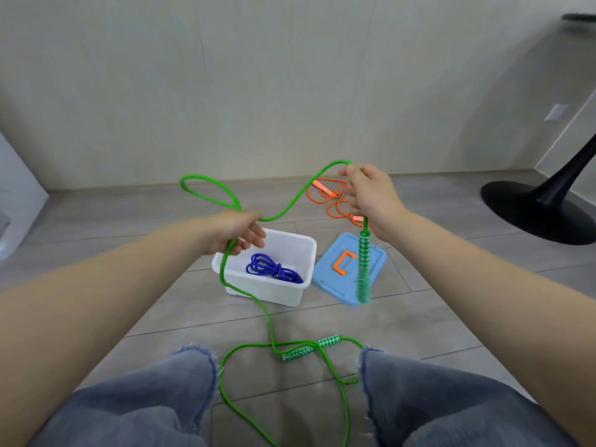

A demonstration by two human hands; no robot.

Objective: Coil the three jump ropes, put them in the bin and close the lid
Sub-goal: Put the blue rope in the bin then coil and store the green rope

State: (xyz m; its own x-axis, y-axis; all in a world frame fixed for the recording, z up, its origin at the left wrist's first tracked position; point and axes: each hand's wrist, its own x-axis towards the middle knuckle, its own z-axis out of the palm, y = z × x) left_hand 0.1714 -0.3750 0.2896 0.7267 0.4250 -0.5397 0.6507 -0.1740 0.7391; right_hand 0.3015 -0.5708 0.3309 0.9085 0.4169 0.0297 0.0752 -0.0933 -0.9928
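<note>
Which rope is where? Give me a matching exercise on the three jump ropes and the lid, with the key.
Things:
1. blue rope
2. green rope
3. orange rope
4. blue lid

Places:
A. flat on the floor right of the white bin
B. loose on the floor beyond the bin
C. coiled inside the bin
D. held in the left hand and right hand

Pairs: 1-C, 2-D, 3-B, 4-A

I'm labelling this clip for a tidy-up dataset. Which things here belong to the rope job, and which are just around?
Part of the job:
green jump rope, held by left hand and right hand
blue jump rope, already in the white bin
orange jump rope, uncoiled on the floor
blue lid, off, beside the bin

Just around:
black pedestal base
wall outlet
</note>
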